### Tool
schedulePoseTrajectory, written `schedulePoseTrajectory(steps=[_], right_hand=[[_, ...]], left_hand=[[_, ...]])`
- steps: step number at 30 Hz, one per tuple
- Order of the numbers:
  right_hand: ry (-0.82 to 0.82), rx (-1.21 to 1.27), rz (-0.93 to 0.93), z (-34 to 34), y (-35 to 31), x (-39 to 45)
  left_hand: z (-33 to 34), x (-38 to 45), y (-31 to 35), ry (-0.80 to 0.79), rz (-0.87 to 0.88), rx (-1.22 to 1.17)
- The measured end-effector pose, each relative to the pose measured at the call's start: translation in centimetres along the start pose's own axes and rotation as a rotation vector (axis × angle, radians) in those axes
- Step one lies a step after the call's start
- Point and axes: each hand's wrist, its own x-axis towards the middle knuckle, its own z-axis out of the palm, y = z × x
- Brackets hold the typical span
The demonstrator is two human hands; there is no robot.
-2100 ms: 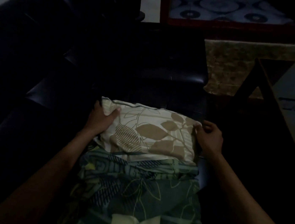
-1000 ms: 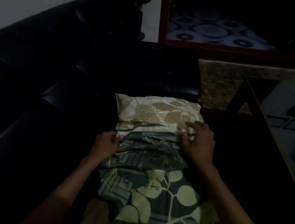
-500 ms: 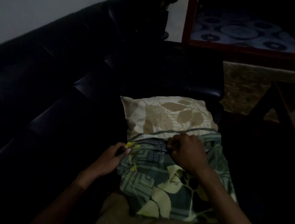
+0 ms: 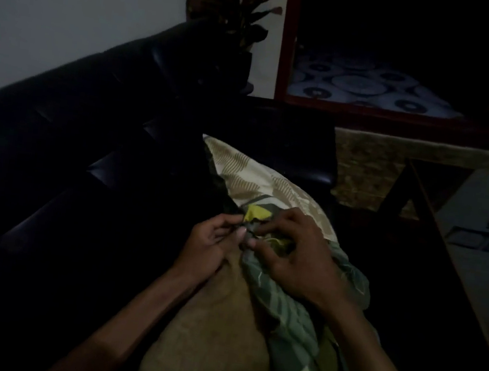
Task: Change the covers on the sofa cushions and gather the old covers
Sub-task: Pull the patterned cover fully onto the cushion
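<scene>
A cushion in a beige leaf-print cover (image 4: 264,177) lies tilted on the black sofa (image 4: 93,148). A green leaf-print cover (image 4: 289,308) is bunched over its near end. My left hand (image 4: 209,247) pinches the green cover's edge at a small dark point that may be a zipper. My right hand (image 4: 293,257) grips the bunched green fabric right beside it, fingertips almost touching the left hand. A plain tan surface (image 4: 212,335) shows below the hands; what it is I cannot tell.
The room is dim. A glass-topped table with a dark frame (image 4: 442,240) stands to the right. A patterned rug (image 4: 368,166) lies on the floor beyond. A potted plant (image 4: 228,7) stands behind the sofa's far arm.
The cushion has tipped up onto its side. Both hands came together at the green cover's edge, and the green cover is bunched further toward me.
</scene>
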Motion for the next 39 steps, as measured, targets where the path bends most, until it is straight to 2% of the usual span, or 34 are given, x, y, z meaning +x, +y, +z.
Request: schedulePoseTrajectory(steps=[4, 8, 15, 17, 19, 22, 24, 26, 30, 34, 37, 39], right_hand=[[0.078, 0.118, 0.186, -3.6, 1.3, -1.1], [0.129, 0.123, 0.33, -5.9, 1.6, -2.3], [0.322, 0.111, 0.422, -10.7, 4.3, -3.2], [0.381, 0.077, 0.367, -11.8, 4.2, -3.7], [0.397, 0.02, 0.227, -12.8, 3.8, -4.2], [0.246, 0.034, 0.144, -14.4, 2.7, -5.6], [0.178, 0.004, 0.17, -15.1, 2.3, -6.7], [0.163, 0.014, 0.219, -15.3, 1.8, -7.4], [0.082, -0.023, 0.422, -15.7, 0.8, -7.0], [0.057, -0.088, 0.543, -16.7, 1.3, -6.5], [0.022, -0.207, 0.556, -16.7, 2.4, -7.2], [0.062, -0.179, 0.555, -16.6, 3.2, -7.9]], left_hand=[[3.6, 0.5, 0.8, -0.152, -0.008, -0.092], [6.9, 0.7, 1.5, -0.277, 0.147, 0.05], [12.2, 1.0, 2.4, -0.435, 0.178, 0.08], [14.1, 0.6, 2.5, -0.387, 0.184, 0.045], [16.3, -0.6, 2.5, -0.221, 0.189, -0.032], [19.1, -3.0, 2.7, 0.046, 0.219, -0.137], [20.1, -3.9, 2.3, 0.125, 0.253, -0.145], [20.4, -3.9, 1.9, 0.134, 0.277, -0.064], [21.0, -3.0, 2.4, 0.047, 0.351, 0.105], [20.0, -2.5, 3.3, -0.002, 0.471, 0.452], [17.7, -2.7, 3.2, 0.126, 0.52, 0.695], [16.0, -2.3, 1.5, 0.215, 0.541, 0.752]])
